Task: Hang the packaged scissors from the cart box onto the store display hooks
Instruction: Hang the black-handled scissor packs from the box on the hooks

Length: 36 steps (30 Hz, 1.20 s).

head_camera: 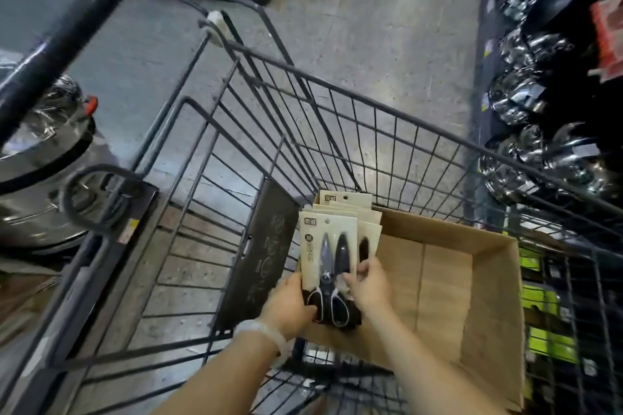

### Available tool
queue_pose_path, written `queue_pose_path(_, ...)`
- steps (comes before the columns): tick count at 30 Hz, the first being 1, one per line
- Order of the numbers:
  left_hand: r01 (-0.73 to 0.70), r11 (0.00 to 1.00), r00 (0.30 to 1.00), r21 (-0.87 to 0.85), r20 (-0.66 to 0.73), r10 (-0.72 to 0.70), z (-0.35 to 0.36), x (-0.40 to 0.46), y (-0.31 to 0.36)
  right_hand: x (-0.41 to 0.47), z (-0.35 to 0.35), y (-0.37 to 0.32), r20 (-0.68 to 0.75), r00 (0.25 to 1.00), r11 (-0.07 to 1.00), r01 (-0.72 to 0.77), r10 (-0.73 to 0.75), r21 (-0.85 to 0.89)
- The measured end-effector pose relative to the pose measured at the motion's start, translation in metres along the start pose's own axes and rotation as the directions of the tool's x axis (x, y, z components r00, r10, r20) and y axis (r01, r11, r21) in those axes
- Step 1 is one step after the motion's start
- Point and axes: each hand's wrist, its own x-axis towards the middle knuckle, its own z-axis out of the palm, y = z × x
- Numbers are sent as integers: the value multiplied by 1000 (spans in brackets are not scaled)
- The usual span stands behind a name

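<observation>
I count two hands (pixel 293 305), one cardboard box (pixel 485 296), one wire cart (pixel 337 118), and several scissor packs (pixel 328 246), number unclear.

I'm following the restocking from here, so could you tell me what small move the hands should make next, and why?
Probably lift the front scissors pack straight up out of the cardboard box. Both the left hand and the right hand already grip its lower end, and it leans against the other packs standing in the box's left corner inside the cart, so it must clear them before going to a hook.
</observation>
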Motion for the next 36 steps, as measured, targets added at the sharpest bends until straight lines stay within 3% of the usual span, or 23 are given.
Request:
queue_pose_path(6, 37, 993, 999, -108, 33, -34, -7, -3, 5, -5, -7, -1, 90, 994, 998, 56, -60, 42)
queue_pose_path(10, 4, 970, 999, -241, 36, 5, -14, -13, 15, -18, -36, -7, 123, 986, 964, 83, -117, 253)
queue_pose_path(14, -42, 816, 999, -576, -10, 44, -22, -18, 32, -28, -67, -18, 275, 944, 855, 14, -182, 518)
queue_pose_path(17, -59, 748, 996, -661, -92, -3, -30, -20, 40, -28, -72, -30, 324, 927, 780, -60, -187, 622)
queue_pose_path(19, -49, 760, 994, -648, -109, -29, -33, -20, 35, -23, -65, -30, 262, 958, 799, -66, -117, 598)
queue_pose_path(21, -16, 795, 992, -607, -111, -66, -34, -19, 22, -13, -50, -17, 128, 991, 913, -24, -32, 408)
queue_pose_path(23, 22, 816, 988, -577, -112, -106, -31, -16, 8, -6, -30, -3, 84, 996, 972, -3, -17, 236)
queue_pose_path(26, 57, 820, 972, -569, -158, -176, -26, -14, -3, 3, 4, 10, 131, 991, 985, 18, -40, 169)
queue_pose_path(30, 34, 829, 968, -558, -189, -167, -22, -10, -3, 21, 29, 16, 28, 999, 996, -31, 29, 81)
queue_pose_path(36, 22, 784, 981, -620, -137, -135, -34, -11, 0, -9, -11, 24, 134, 991, 918, -79, 28, 389)
